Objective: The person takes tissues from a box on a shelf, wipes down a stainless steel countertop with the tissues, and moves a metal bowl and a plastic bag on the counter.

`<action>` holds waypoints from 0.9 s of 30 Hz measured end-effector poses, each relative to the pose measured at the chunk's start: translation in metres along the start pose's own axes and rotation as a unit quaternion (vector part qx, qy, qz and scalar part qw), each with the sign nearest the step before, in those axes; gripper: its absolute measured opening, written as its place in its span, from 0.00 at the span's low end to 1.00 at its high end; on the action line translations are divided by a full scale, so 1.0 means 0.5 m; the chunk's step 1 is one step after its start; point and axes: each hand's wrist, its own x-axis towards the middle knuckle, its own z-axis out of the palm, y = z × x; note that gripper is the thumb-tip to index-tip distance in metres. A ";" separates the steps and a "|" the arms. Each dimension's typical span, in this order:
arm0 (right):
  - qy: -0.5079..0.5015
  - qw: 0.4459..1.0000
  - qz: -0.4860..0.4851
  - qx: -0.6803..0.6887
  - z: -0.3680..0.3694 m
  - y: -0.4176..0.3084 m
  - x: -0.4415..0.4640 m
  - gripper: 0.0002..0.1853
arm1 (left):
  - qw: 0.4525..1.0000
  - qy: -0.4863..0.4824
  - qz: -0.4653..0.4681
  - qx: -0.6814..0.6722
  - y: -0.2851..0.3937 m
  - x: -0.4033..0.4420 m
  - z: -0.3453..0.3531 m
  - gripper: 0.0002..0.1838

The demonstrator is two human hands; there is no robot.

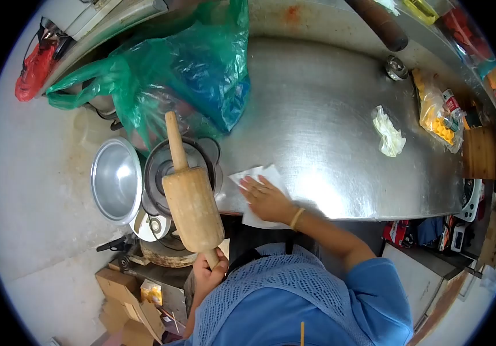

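Observation:
My left hand [209,275] is wrapped round the lower handle of a large wooden rolling pin [193,207], which is held up with its other handle pointing away. My right hand [268,199] lies flat, fingers spread, on a white cloth or paper [259,218] at the near edge of the metal table [317,104]. Part of the white sheet hangs over that edge. Behind the rolling pin is a round pot with a glass lid [155,173], partly hidden by it.
A green plastic bag [138,81] covers the table's far left. A metal bowl [116,180] is left of the pot. Crumpled white paper [388,134], a small metal dish [396,68] and a clear bag of yellow items [439,118] lie at right.

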 end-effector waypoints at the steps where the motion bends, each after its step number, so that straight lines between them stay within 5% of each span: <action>1: -0.031 0.998 0.037 -0.037 -0.014 0.027 -0.018 0.26 | 1.000 -0.003 0.005 0.002 0.005 0.004 0.000 0.09; 2: -0.062 0.993 0.073 -0.074 -0.033 0.062 -0.037 0.28 | 1.000 0.006 -0.008 0.009 0.008 0.006 0.002 0.09; 5: 0.062 0.931 0.281 -0.224 -0.099 0.246 -0.059 0.26 | 1.000 0.014 -0.002 0.023 -0.006 0.027 -0.003 0.08; 8: 0.209 0.869 0.382 -0.235 -0.139 0.404 -0.001 0.26 | 0.997 0.050 -0.011 0.060 -0.014 0.062 -0.009 0.07; 9: 0.158 0.883 0.408 -0.168 -0.167 0.391 0.059 0.26 | 0.997 0.047 -0.007 0.058 -0.015 0.071 -0.009 0.07; 10: 0.216 0.881 0.293 -0.303 -0.088 0.420 0.100 0.25 | 0.996 0.063 0.007 0.062 -0.018 0.076 -0.007 0.07; 12: 0.061 0.937 0.173 -0.296 -0.045 0.294 0.174 0.22 | 0.995 0.074 0.022 0.067 -0.021 0.081 0.005 0.07; 15: 0.087 0.988 -0.044 -0.118 -0.051 0.162 0.117 0.23 | 0.992 0.103 0.056 0.045 -0.016 0.088 0.030 0.08; 18: 0.021 0.996 -0.066 -0.061 -0.097 0.264 0.046 0.25 | 0.990 0.117 0.025 0.071 -0.005 0.086 0.074 0.09; 20: 0.068 0.976 0.110 -0.173 -0.157 0.419 0.037 0.24 | 0.990 0.125 -0.013 0.065 0.020 0.076 0.120 0.08; 21: 0.111 0.967 0.220 -0.072 -0.207 0.498 0.029 0.25 | 0.987 0.137 -0.021 0.078 0.021 0.079 0.142 0.08; 24: 0.237 0.837 0.427 -0.247 -0.281 0.736 0.065 0.28 | 0.983 0.115 0.017 0.140 -0.110 0.072 0.118 0.07; 25: 0.289 0.796 0.442 -0.295 -0.276 0.802 0.097 0.26 | 0.979 0.137 -0.014 0.151 0.004 0.076 0.207 0.06; 26: 0.165 0.842 0.471 -0.204 -0.325 0.802 0.146 0.24 | 0.959 0.222 -0.001 0.176 -0.004 0.078 0.247 0.06; 27: 0.032 0.866 0.488 -0.106 -0.365 0.774 0.197 0.22 | 0.967 0.205 -0.030 0.150 -0.025 0.077 0.239 0.05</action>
